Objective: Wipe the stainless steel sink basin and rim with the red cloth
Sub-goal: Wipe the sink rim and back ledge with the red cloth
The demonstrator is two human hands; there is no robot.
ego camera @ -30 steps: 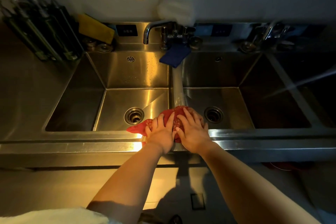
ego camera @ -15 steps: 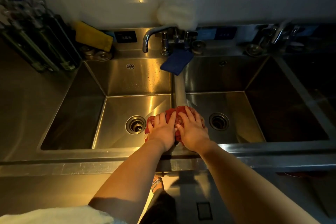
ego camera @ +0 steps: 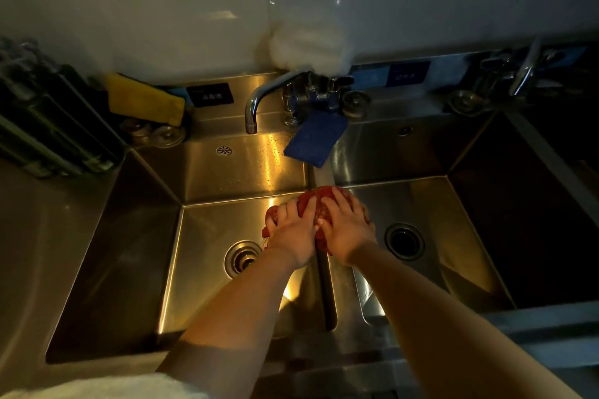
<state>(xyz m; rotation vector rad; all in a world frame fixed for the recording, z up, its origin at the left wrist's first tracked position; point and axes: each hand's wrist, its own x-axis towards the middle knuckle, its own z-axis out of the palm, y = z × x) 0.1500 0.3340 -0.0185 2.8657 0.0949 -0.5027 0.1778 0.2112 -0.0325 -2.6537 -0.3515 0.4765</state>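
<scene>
Both hands, left hand point(ego camera: 293, 238) and right hand point(ego camera: 345, 230), are pressing flat on the bunched red cloth point(ego camera: 319, 204), apparently atop the divider point(ego camera: 325, 288) between the sink point(ego camera: 207, 269) basins. Beyond, a blue cloth point(ego camera: 316, 139) is lying below the faucet point(ego camera: 259, 97).

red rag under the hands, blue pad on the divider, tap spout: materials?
Crumpled red cloth: soft woven fabric, likely; it bunches under both hands. Flat blue rectangular pad: matte, fibrous-looking, probably microfibre or sponge; unclear. Curved faucet spout: polished metal, chrome-like, with sharp mirror highlights.
</scene>
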